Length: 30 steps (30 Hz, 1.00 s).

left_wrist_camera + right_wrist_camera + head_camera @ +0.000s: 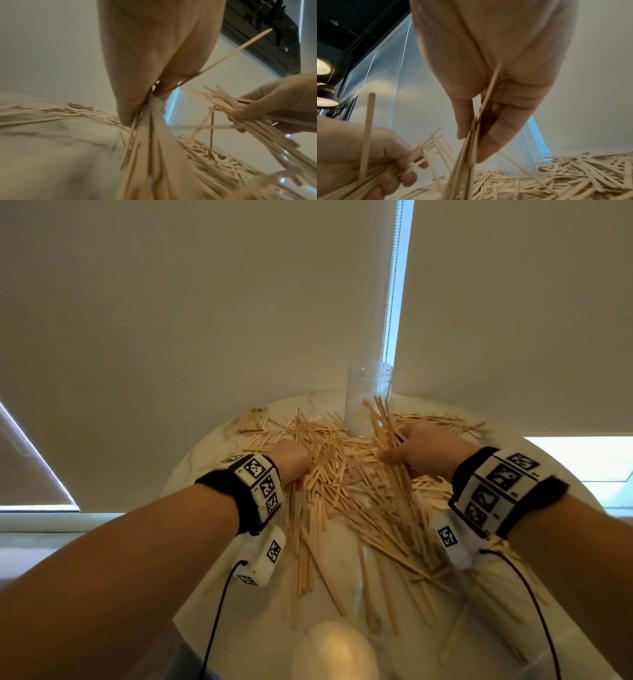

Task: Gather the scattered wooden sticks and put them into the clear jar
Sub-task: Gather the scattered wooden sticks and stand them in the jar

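Note:
Pale wooden sticks [346, 484] lie scattered in a heap over the round marble table [205, 450]. The clear jar [366, 392] stands upright at the table's far edge and holds a few bits at its bottom. My left hand [293, 455] is down in the heap, left of the jar, and grips a bundle of sticks [150, 142]. My right hand [424, 448] grips another bundle [385, 426], whose ends fan up in front of the jar's lower right side. In the right wrist view, thumb and fingers [496, 135] pinch these sticks.
A flat paper packet [253, 421] lies at the back left of the table. A pale rounded object [334, 652] sits at the near edge. Roller blinds and a bead chain [390, 302] hang right behind the jar.

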Available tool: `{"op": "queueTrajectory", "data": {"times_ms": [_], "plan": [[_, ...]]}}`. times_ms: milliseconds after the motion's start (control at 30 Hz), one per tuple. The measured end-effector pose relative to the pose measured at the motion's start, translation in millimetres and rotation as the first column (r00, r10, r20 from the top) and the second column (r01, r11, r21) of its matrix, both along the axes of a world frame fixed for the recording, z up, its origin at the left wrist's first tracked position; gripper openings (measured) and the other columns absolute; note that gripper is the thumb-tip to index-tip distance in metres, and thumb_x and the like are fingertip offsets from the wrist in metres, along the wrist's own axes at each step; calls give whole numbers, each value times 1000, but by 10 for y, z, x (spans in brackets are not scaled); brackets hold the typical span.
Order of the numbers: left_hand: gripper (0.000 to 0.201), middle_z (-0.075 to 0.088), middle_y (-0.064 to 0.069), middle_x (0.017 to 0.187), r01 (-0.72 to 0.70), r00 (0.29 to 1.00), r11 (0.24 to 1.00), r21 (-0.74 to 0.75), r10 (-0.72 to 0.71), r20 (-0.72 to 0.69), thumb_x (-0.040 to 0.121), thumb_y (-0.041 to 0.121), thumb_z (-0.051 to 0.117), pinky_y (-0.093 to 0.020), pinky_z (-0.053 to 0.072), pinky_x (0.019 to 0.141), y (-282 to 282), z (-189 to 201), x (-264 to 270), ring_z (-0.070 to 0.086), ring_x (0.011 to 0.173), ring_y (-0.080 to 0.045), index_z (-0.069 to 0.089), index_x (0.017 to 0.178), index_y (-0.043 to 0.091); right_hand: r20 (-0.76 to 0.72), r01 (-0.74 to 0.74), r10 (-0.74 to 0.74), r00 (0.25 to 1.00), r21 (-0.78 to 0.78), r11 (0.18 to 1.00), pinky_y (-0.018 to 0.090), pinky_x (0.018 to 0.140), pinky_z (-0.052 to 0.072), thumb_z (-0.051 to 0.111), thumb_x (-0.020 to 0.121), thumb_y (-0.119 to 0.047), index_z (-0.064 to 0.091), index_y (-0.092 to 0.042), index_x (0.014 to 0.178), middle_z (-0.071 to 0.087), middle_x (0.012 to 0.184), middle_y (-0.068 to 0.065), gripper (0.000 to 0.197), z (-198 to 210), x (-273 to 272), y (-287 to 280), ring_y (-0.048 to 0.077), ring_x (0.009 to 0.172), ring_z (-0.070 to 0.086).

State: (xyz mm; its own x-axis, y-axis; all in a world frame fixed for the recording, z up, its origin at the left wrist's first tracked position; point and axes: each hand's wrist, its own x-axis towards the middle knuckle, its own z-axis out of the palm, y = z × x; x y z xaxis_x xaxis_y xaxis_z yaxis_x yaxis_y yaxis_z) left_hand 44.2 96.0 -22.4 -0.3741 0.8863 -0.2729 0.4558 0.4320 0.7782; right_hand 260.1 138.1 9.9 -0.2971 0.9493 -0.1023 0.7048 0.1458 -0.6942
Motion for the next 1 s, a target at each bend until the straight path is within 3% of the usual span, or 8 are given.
{"op": "queueTrajectory", "data": {"times_ms": [100,200,333,400,500,667,767,1000], "plan": [[16,57,-13,75,-135,961,970,202,79,263,93,10,44,-30,44,53,125,51,69,55,60,-23,54,101,0,-151,-6,18,988,86,996,37,75,62,73,90,-28,70,-10,94,76,83,5,19,115,-13,-15,19,73,75],[91,54,-26,137,-182,907,959,218,78,413,74,70,53,-45,51,95,202,117,183,55,122,-44,46,135,4,-289,-27,62,955,124,992,41,80,62,72,91,-27,70,-12,92,76,83,5,15,188,-73,-29,21,77,75],[140,40,-22,150,-84,860,967,239,-51,508,44,105,35,-57,35,111,99,306,414,36,138,-43,39,145,8,-310,-74,129,942,181,981,42,79,62,70,92,-28,70,-13,95,76,84,4,15,226,-189,-66,20,78,75],[129,57,-17,136,17,862,960,280,-156,483,53,100,45,-54,43,106,55,321,492,50,130,-38,45,142,7,-265,-116,163,950,184,976,40,78,62,68,93,-26,70,-14,97,76,84,3,13,214,-254,-106,18,76,75],[76,73,-9,98,74,792,924,374,-283,541,81,65,65,-30,59,66,58,286,577,74,82,-20,59,126,3,-139,-138,177,974,251,958,38,75,62,60,94,-16,69,-11,103,73,87,5,13,186,-328,-133,20,78,72],[52,76,-8,97,-65,898,918,391,-117,424,80,61,59,-49,56,91,165,196,550,72,93,-28,70,101,15,-6,-264,277,961,281,923,24,68,56,53,98,-14,68,-12,110,70,87,-1,19,163,-362,-177,14,77,67],[28,71,-12,99,-101,926,902,421,-70,371,90,48,52,-55,55,89,200,179,474,69,95,-33,62,93,23,22,-310,314,949,233,922,34,85,58,54,99,-18,69,-18,115,73,98,-1,22,74,-382,-209,16,89,70],[26,68,-11,101,-171,930,865,471,-16,367,97,46,44,-53,54,90,242,189,434,67,95,-31,56,96,23,33,-288,290,956,280,916,19,78,50,59,95,-22,54,-19,136,68,114,-5,41,89,-347,-322,9,97,64]]}}
